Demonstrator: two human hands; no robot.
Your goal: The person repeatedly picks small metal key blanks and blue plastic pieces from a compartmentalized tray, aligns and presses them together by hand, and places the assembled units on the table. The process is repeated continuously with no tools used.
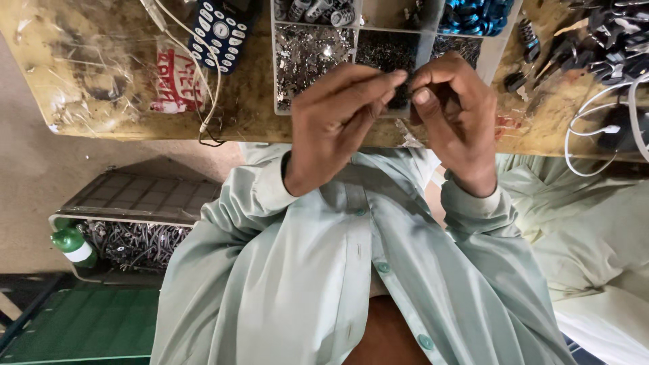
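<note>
While both sleeves of the pale green shirt (351, 270) are filling the lower frame, the left hand (338, 122) and right hand (456, 118) are meeting at centre, fingertips pinched together on a small dark part (406, 86), mostly hidden, so close work is staying over the compartment tray (282, 61) just behind. Any dropped piece is likely falling back in. Farther off, upper left, a keypad phone (222, 30) is lying on the table (101, 67).

Small workshop: worn bench (122, 88) w/ compartment tray (351, 40) of tiny metal parts, cables (595, 135), crate of screws (128, 243).
</note>
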